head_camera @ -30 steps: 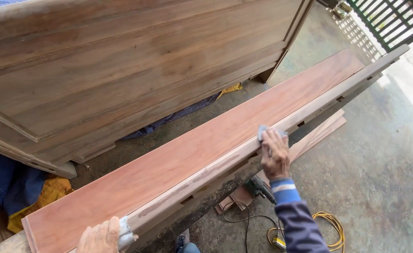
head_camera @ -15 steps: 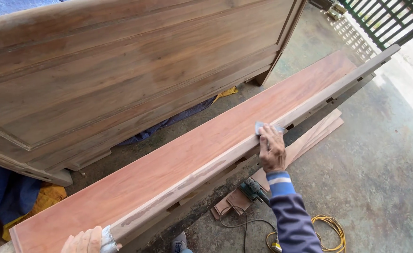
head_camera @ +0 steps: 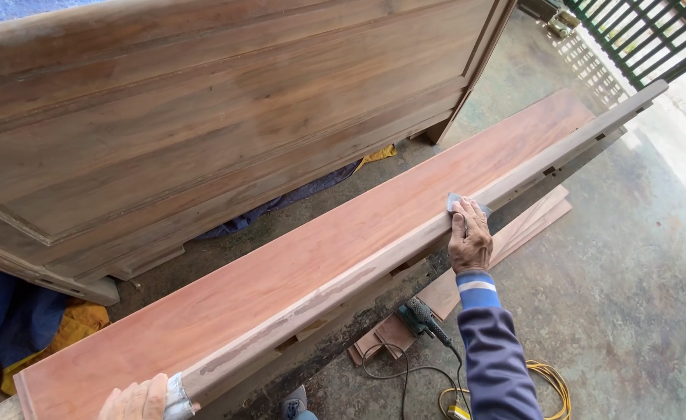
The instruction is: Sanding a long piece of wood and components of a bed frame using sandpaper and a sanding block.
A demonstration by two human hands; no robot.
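A long reddish wooden board [head_camera: 296, 264] runs from lower left to upper right, with a paler edge rail [head_camera: 514, 183] along its near side. My right hand [head_camera: 470, 237] presses a small grey piece of sandpaper [head_camera: 458, 201] onto that rail about midway along. My left hand [head_camera: 136, 400] grips the near end of the rail at the bottom left, with a pale grey pad [head_camera: 177, 393] between fingers and wood. A dull grey filler streak [head_camera: 296, 319] marks the rail between the hands.
A large brown panelled wooden piece [head_camera: 203, 109] stands behind the board on blue and yellow cloths [head_camera: 16, 323]. On the concrete floor lie a green power tool [head_camera: 418, 315], a yellow cable [head_camera: 549, 377] and thin boards [head_camera: 529, 225]. A dark metal gate [head_camera: 646, 31] is at upper right.
My right hand with the sandpaper slid back along the rail, then farther toward the far end. My left hand stayed at the near end while the view shifted slightly.
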